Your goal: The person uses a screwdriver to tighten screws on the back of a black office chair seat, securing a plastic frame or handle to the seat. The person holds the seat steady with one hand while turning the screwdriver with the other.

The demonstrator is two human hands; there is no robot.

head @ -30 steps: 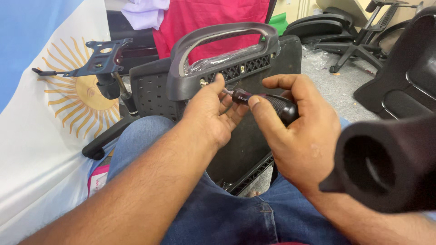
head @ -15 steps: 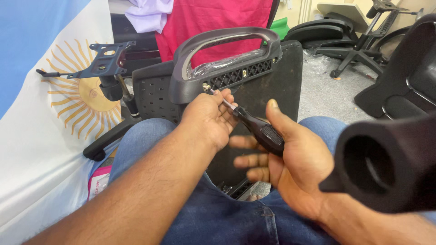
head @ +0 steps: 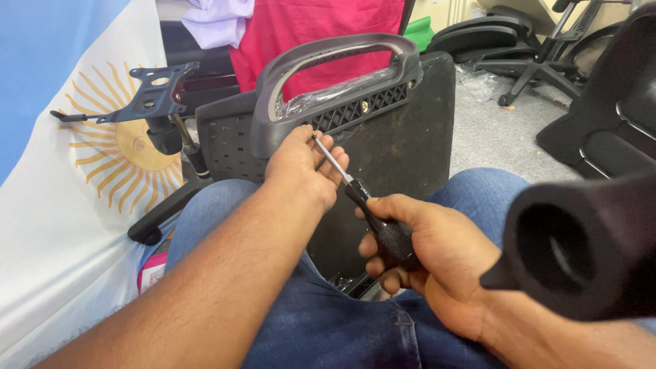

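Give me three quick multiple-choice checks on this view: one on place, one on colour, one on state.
1. Where does the tip of the black-handled screwdriver point?
A. at the grey plastic armrest
B. at the floor
C. at the blue jeans

2. What colour is the cloth seen through the armrest's opening?
A. green
B. red
C. yellow

3. How is the screwdriver held?
A. lying loose on the lap
B. right hand on the handle, left hand at the shaft
C. left hand alone

Answers: 1 A, the shaft runs up to the armrest's underside; 2 B, red cloth shows behind; 3 B, right fingers wrap the handle, left fingers steady the shaft.
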